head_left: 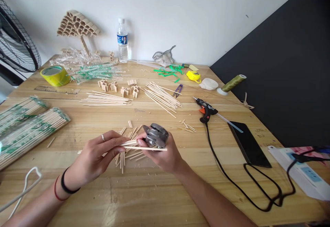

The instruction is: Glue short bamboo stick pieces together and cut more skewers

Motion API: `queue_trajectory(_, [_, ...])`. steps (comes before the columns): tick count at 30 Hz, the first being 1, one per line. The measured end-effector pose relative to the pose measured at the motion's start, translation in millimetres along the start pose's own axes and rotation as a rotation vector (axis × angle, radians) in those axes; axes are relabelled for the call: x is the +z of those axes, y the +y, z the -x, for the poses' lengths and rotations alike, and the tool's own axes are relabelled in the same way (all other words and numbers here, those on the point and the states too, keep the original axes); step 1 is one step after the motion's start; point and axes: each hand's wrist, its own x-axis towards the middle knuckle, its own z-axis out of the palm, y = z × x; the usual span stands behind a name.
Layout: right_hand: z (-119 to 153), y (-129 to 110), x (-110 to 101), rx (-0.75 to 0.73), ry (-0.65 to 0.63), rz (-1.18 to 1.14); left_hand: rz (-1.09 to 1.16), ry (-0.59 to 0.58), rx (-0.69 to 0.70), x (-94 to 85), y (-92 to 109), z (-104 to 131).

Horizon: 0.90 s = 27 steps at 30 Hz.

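Observation:
Wooden sticks (pixel 130 143) are pinched between the thumb and fingers of my left hand (pixel 99 149), pointing to the right. My right hand (pixel 165 154) is wrapped around a dark grey metal tool (pixel 156 135) with rounded jaws; its exact kind is not clear. One longer stick (pixel 152 148) runs across in front of this tool. Below both hands lies a loose pile of short cut sticks (pixel 122 163), partly covered by them. A tiny bundle of short pieces (pixel 130 124) rests just beyond the pile.
Long sticks (pixel 163 98) and small stick-built blocks (pixel 125 91) lie farther back. A glue gun (pixel 206 110) with a looping cable and a black phone-like slab (pixel 250 144) are at right. Packaged sticks (pixel 33 130) lie left; a water bottle (pixel 122 43) stands by the wall.

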Motion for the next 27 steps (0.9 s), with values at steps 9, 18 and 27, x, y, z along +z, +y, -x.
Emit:
queue_trajectory(9, [4.7, 5.2, 2.4, -0.025, 0.045, 0.059, -0.024, 0.035, 0.001, 4.3, 3.4, -0.6])
queue_trajectory(18, [4.8, -3.6, 10.0, 0.098, 0.102, -0.033, -0.033, 0.009, -0.017, 4.5, 6.5, 0.3])
queue_trajectory(27, [-0.7, -9.6, 6.0, 0.081, 0.037, -0.223, -0.052, 0.072, -0.026, 3.9, 7.5, 2.2])
